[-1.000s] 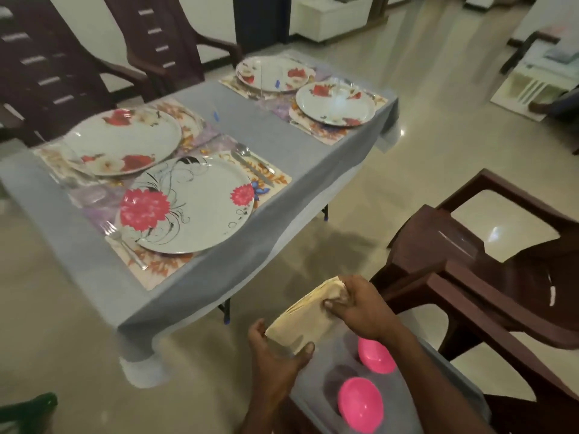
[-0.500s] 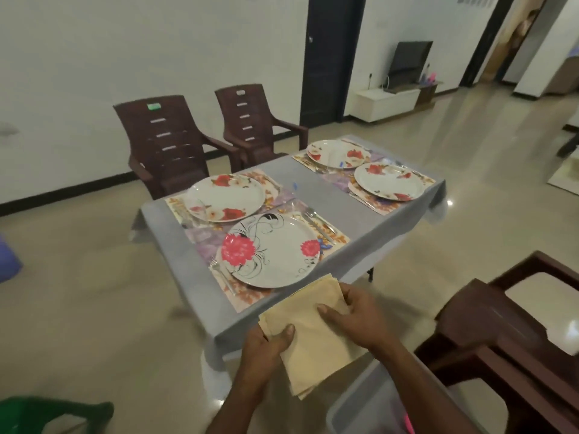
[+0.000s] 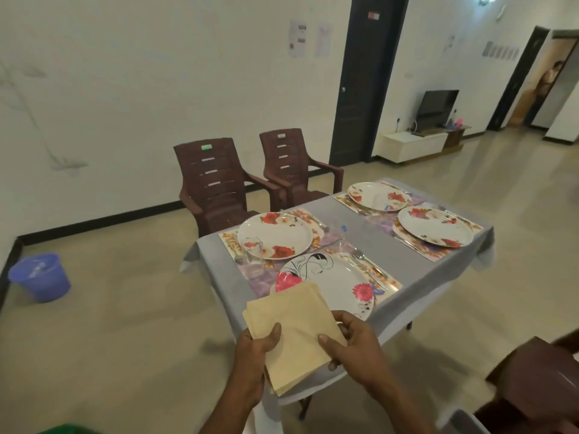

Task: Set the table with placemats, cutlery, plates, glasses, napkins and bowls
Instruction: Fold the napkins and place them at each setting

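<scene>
Both hands hold a stack of folded beige napkins in the air at the near edge of the table, its far corner overlapping the nearest plate in view. The left hand grips the stack's left side, thumb curled over the top and fingers hidden underneath. The right hand pinches the stack's right edge between thumb on top and fingers below.

The table wears a grey cloth and carries four patterned placemats, each with a plate on it. The nearest plate, white with pink flowers and black scrollwork, holds no food; a spoon and other cutlery lie on the mat just to its right. Beyond it, a red-flowered plate is likewise bare, and a clear drinking glass stands upright at its near left edge; whether it holds anything cannot be told. Two more flowered plates sit at the far end with cutlery beside them.

A blue plastic bucket stands on the floor at the left, its contents unclear. Two brown plastic chairs stand behind the table.
</scene>
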